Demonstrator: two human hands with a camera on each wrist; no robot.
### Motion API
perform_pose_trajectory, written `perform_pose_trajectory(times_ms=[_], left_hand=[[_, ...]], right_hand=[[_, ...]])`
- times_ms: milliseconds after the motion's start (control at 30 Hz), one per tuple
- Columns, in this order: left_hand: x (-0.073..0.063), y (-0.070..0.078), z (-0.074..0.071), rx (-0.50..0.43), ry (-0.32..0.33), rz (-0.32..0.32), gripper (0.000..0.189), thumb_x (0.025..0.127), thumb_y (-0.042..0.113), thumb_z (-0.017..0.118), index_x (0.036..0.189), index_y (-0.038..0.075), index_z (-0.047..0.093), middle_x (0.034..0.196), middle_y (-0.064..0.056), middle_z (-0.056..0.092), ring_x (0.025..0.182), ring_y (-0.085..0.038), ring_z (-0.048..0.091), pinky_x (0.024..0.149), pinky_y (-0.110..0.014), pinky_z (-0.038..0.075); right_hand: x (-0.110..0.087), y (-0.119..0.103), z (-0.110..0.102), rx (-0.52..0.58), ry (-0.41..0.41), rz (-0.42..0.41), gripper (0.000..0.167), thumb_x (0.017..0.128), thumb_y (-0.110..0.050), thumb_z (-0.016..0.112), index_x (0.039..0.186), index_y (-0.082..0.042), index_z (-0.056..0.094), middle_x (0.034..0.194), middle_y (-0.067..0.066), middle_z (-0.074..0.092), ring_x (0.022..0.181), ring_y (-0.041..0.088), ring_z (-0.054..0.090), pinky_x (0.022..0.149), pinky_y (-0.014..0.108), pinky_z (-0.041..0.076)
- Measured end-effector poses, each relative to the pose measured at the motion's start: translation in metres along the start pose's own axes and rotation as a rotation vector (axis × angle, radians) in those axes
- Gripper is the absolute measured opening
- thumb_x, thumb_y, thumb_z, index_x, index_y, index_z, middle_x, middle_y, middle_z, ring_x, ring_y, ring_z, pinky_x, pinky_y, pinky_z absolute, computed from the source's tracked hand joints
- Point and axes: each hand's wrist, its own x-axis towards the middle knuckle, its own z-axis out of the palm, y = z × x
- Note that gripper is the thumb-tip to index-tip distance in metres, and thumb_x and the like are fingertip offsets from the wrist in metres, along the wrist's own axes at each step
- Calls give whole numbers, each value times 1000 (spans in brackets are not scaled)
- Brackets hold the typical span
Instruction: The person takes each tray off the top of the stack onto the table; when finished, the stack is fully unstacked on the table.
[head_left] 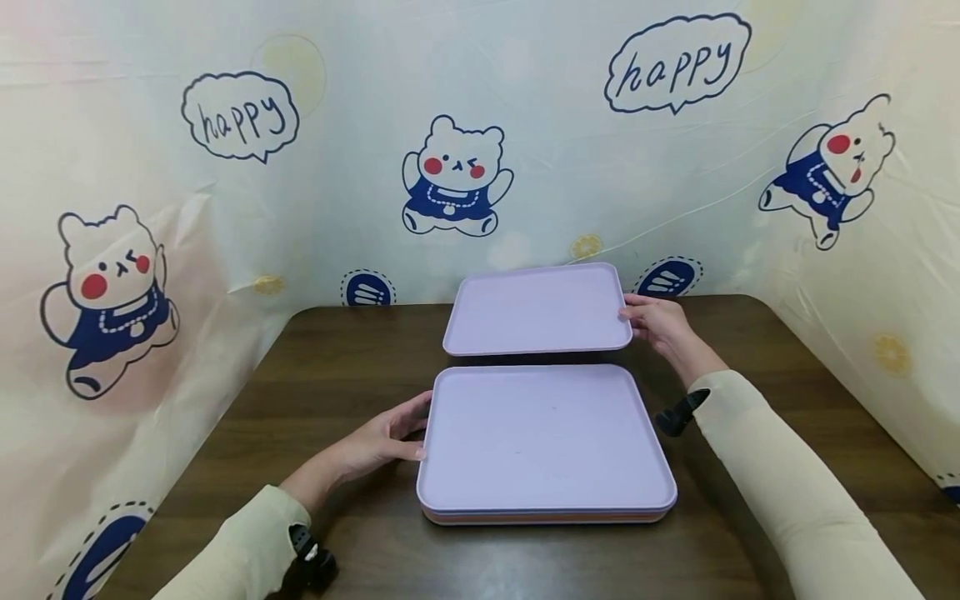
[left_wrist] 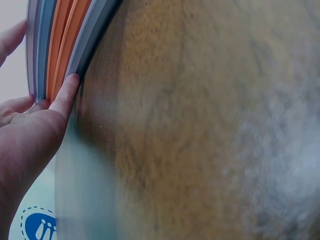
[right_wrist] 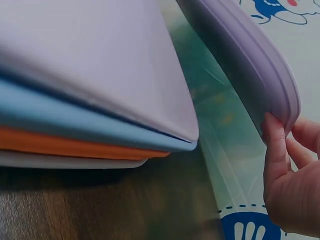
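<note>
At the near side of the brown wood-look desk (head_left: 375,554), the left forearm comes in wearing a cream sleeve (head_left: 228,546). A neat stack of rounded, shallow-rimmed trays (head_left: 551,518) lies flat just ahead, topped by a lilac tray (head_left: 540,442). Beneath that, the right wrist view shows a blue tray (right_wrist: 75,122), an orange layer (right_wrist: 75,143) and a pale bottom tray (right_wrist: 65,161). The left hand (head_left: 375,442) rests against the stack's left edge, its fingers spread up the layered side without closing round it. Beyond the stack, the right hand (head_left: 660,323) pinches a second lilac tray (head_left: 540,312) at its right edge, thumb and fingers narrowed on the rim. This tray is tilted, its far edge higher than its near one; whether the near edge touches the desk I cannot tell.

It looks like smooth moulded plastic, so probably light, stiff and hard to break, though a little slippery. Held from one side, it would likely sag or twist at the free end; a grip at the middle of each short side should keep it steadier. The stacked trays could slide on one another if pushed sideways. Farthest back hangs a cartoon-printed backdrop (head_left: 555,200).
</note>
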Motion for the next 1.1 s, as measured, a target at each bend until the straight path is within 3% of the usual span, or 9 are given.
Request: perform_pose_trajectory(times_ms=[167, 367, 433, 667, 767, 867, 967, 1100], left_hand=[[0, 1, 0, 1, -14, 12, 88, 88, 11, 70, 156, 16, 14, 161, -6, 13, 144, -33, 19, 111, -49, 28], [0, 0, 0, 8, -16, 16, 88, 88, 11, 70, 156, 16, 15, 161, -7, 13, 144, -34, 19, 111, -50, 28], [0, 0, 0, 10, -15, 12, 88, 88, 11, 70, 156, 16, 15, 161, -7, 13, 144, -35, 19, 111, -50, 28], [1, -1, 0, 12, -17, 3, 87, 88, 12, 69, 156, 18, 15, 161, -6, 13, 144, -35, 19, 111, -52, 27], [1, 0, 0, 11, -15, -1, 87, 88, 12, 69, 156, 18, 15, 161, -6, 13, 144, -35, 19, 111, -52, 26], [0, 1, 1, 11, -14, -3, 88, 88, 12, 69, 156, 17, 15, 161, -6, 13, 144, -35, 19, 112, -53, 25], [0, 1, 1, 12, -14, -4, 88, 88, 13, 70, 156, 17, 14, 161, -6, 13, 144, -35, 19, 112, -54, 23], [-1, 2, 2, 10, -14, -4, 88, 88, 12, 70, 157, 17, 14, 161, -6, 13, 144, -35, 19, 112, -54, 23]], right_hand=[[3, 4, 2, -72, 14, 6, 54, 91, 4, 62, 142, 4, 44, 77, -6, 69, 63, 7, 64, 60, 21, 55], [7, 8, 2, -166, 33, 30, 52, 92, -5, 66, 141, -2, 49, 111, 7, 64, 71, 9, 65, 68, 22, 55], [8, 10, 2, -179, 24, 33, 52, 92, -6, 66, 141, -2, 49, 115, 10, 62, 72, 9, 65, 70, 23, 55], [12, 16, -2, -192, -22, 47, 53, 93, -6, 65, 143, -2, 47, 89, -4, 67, 75, 10, 63, 74, 26, 55], [12, 20, -5, -203, -62, 53, 53, 94, -7, 64, 144, -1, 45, 90, -4, 67, 77, 11, 63, 75, 26, 55], [13, 24, -8, -230, -103, 51, 53, 96, -7, 61, 145, -1, 42, 110, 7, 66, 79, 9, 63, 75, 25, 54], [13, 27, -11, -272, -132, 46, 53, 97, -8, 59, 146, -1, 40, 135, 18, 54, 86, 10, 63, 81, 26, 54], [13, 30, -13, -319, -178, 47, 54, 99, -8, 55, 150, -4, 35, 149, 21, 37, 116, 25, 55, 100, 36, 45]])
